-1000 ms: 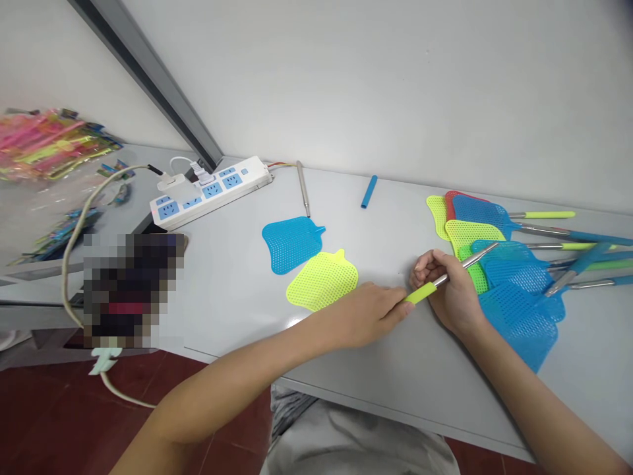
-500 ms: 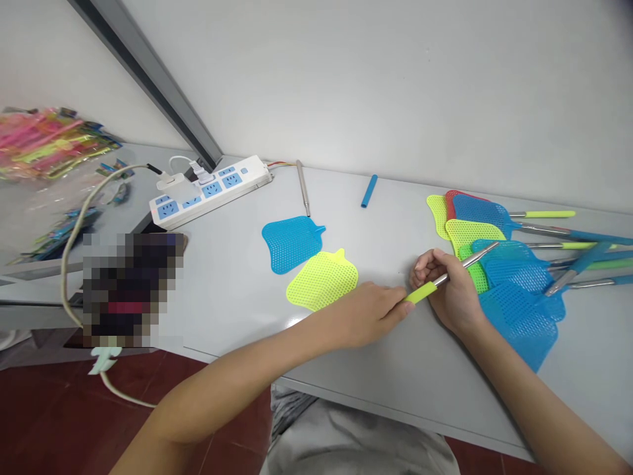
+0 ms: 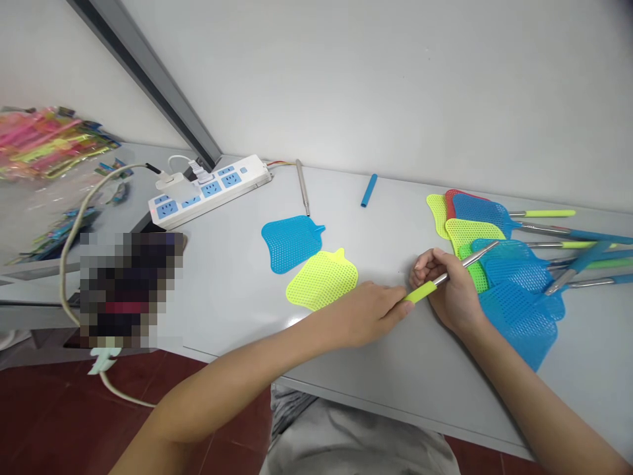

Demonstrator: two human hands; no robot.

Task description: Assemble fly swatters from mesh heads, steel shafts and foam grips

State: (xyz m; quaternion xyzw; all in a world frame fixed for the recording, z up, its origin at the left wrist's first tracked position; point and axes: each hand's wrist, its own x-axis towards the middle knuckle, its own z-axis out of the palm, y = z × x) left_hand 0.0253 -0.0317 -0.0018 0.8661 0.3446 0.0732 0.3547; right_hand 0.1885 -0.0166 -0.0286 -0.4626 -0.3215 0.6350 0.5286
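Observation:
My left hand (image 3: 378, 313) is closed on the yellow-green grip of a fly swatter handle (image 3: 422, 291). The handle's metal rod slants up to the right. My right hand (image 3: 450, 290) is closed around that rod, its fingers curled and its wrist on the table. Left of my hands lie a yellow perforated swatter head (image 3: 324, 277) and a blue swatter head (image 3: 293, 245), both without handles. Behind them rest a bare metal rod (image 3: 302, 188) and a blue grip sleeve (image 3: 368, 191). To the right is a pile of swatters (image 3: 519, 323) in blue, yellow, green and red, several with rods and grips.
A white power strip (image 3: 212, 191) with plugs and a cable stands at the back left. A blurred-out dark object (image 3: 133, 290) lies near the left table edge. Packaged colourful items (image 3: 49, 145) lie beyond the metal post (image 3: 153, 82). A wall runs along the back.

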